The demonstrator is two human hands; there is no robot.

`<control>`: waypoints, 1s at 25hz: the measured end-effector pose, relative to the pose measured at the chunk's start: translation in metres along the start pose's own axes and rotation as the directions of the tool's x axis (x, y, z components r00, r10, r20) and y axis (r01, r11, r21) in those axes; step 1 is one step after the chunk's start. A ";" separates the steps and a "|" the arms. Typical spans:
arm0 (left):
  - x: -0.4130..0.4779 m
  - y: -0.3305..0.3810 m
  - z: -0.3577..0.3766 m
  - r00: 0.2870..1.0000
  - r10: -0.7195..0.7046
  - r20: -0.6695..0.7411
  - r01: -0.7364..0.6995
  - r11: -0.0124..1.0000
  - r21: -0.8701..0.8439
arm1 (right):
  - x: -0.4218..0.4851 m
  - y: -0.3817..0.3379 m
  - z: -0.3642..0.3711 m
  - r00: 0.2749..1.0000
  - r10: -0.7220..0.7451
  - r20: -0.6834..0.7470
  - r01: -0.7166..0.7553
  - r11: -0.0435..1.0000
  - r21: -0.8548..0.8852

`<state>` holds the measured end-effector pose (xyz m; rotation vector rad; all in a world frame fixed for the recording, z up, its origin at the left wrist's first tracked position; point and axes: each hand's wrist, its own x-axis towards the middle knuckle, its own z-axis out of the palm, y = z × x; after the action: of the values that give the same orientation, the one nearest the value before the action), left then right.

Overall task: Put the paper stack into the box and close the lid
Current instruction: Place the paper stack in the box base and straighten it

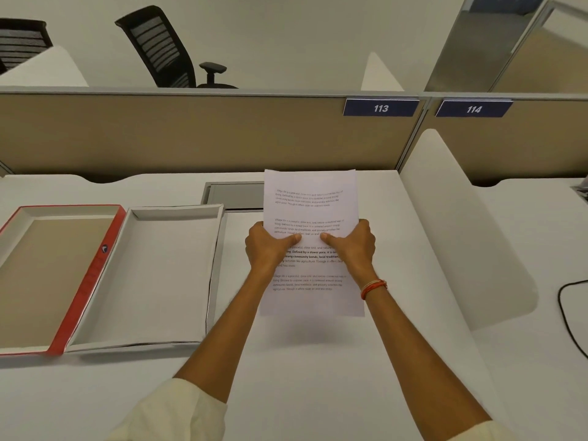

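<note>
While both hands grip it, the paper stack (310, 198) sits lifted above the worktop (318, 361). The left hand (270, 246) and right hand (351, 245) fingers clamp its sides. The open box (219, 249) lies just left of the fingers, its red lid (92, 275) farther left.

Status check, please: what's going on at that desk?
Left hand, right hand both gripping paper stack. Box open, empty; lid alongside. Path clear.
</note>
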<state>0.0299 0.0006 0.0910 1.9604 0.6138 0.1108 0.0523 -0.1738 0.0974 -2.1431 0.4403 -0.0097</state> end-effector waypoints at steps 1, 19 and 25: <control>0.000 0.000 -0.001 1.000 -0.015 0.018 0.015 1.000 0.017 | 0.000 0.000 0.000 1.000 0.015 0.014 -0.014 1.000 -0.019; 0.017 -0.024 -0.081 0.999 -0.028 0.033 0.025 0.994 0.106 | -0.043 -0.045 0.061 0.987 0.036 0.158 -0.035 0.999 -0.012; 0.036 -0.059 -0.144 0.996 -0.081 0.027 0.077 0.990 0.115 | -0.082 -0.072 0.121 0.978 0.040 0.204 -0.036 0.999 -0.025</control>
<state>-0.0095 0.1549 0.0997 2.0407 0.6890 -0.0048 0.0183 -0.0148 0.0979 -2.1293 0.3617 0.2358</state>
